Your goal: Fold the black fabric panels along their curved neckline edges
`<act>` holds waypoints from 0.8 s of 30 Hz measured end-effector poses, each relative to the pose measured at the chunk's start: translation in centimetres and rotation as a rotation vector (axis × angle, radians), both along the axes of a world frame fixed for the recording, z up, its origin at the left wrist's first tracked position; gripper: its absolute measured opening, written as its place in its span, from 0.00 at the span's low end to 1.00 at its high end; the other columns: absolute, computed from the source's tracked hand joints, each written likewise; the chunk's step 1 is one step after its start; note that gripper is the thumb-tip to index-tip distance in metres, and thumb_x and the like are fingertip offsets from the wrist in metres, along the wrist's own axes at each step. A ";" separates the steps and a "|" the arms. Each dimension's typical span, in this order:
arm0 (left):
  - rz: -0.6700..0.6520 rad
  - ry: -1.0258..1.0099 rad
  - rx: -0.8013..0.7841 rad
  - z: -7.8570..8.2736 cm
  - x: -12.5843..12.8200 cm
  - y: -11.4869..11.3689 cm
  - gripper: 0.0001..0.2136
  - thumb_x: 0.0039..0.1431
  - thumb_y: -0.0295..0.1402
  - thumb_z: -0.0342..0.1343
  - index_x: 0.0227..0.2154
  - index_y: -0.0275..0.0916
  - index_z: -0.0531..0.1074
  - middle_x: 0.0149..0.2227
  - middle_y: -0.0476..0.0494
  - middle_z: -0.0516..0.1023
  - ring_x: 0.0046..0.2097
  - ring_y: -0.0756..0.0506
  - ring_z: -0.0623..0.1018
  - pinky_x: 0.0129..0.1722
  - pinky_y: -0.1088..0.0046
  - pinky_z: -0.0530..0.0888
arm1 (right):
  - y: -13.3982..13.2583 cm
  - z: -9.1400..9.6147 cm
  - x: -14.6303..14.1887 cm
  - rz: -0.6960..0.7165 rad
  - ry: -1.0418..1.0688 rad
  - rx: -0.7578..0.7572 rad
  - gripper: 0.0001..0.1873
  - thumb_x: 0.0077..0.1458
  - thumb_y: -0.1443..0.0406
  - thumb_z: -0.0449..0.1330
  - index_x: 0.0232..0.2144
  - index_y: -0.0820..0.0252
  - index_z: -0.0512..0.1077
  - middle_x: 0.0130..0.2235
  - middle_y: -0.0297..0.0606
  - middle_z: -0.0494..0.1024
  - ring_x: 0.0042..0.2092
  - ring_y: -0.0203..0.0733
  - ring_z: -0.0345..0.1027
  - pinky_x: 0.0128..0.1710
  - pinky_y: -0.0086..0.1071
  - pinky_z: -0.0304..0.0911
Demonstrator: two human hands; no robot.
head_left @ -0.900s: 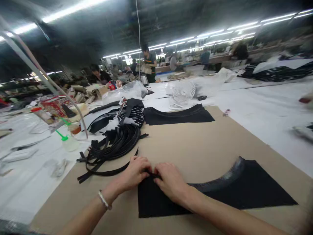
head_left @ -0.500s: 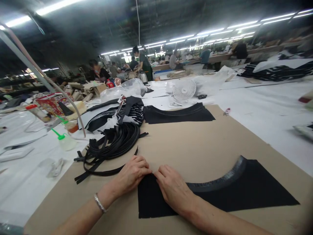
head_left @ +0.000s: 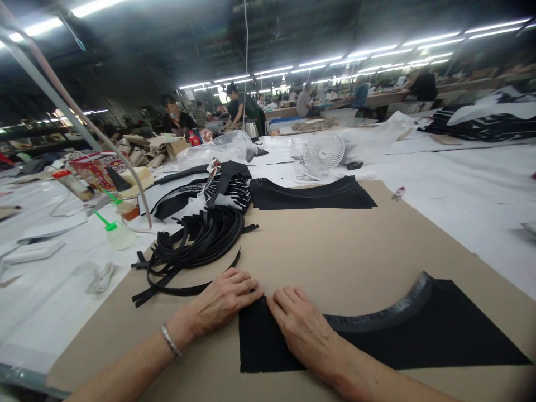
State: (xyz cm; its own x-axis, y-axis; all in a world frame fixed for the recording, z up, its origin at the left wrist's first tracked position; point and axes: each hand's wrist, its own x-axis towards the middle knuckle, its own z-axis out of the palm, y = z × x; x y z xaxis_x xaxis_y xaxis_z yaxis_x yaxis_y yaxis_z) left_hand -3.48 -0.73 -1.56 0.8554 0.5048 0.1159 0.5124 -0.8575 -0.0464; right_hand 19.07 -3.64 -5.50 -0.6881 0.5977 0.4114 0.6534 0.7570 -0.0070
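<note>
Two bare hands at the near side of a brown sheet (head_left: 326, 251), both at the upper left corner of a black panel (head_left: 454, 329). Panel lies flat on the sheet, in front of the wearer, its scooped edge facing away; a shiny band (head_left: 389, 317) follows that curve.

Left hand (head_left: 226, 298): palm down, fingers close together and slightly bent, tips at the corner. Right hand (head_left: 304, 332): fingers curled, tips on the panel just beside the left's, small gap between. Cannot tell whether either pinches the edge or merely presses; the fingers hide it. My reading: one hand each side of the spot steadies the cloth and keeps that bit of edge under control. Scoop turned outward probably leaves the curve free of the sleeveless arms, mostly.

In the way: right forearm crosses the panel's lower edge, and the right hand covers the curve's left end. Left hand partly hides a loose black strip (head_left: 188, 291) trailing from a coiled heap (head_left: 209, 245), likely kept close for easy reach.

Beyond: more black panels (head_left: 314, 196) stacked at the sheet's far edge, white fan (head_left: 324, 152) behind. Left: green-tipped bottle (head_left: 119, 237). Co-worker (head_left: 247, 109) well apart.
</note>
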 end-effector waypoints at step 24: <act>0.216 -0.113 -0.019 -1.3 -1.2 -1.4 0.28 0.59 0.18 0.43 0.56 0.54 0.66 0.54 0.43 0.69 0.53 0.43 0.68 0.53 0.57 0.67 | -0.3 1.4 -0.2 0.050 -0.109 0.001 0.10 0.54 0.75 0.57 0.39 0.63 0.70 0.36 0.40 0.70 0.38 0.45 0.60 0.42 0.42 0.57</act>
State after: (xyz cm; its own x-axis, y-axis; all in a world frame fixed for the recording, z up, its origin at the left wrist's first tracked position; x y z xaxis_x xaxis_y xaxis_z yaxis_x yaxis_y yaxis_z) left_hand -4.67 -2.10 -2.84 0.7091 0.6780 0.1936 0.6853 -0.7273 0.0370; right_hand 18.85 -3.89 -4.12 -0.7579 0.5610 0.3331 0.6115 0.7888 0.0628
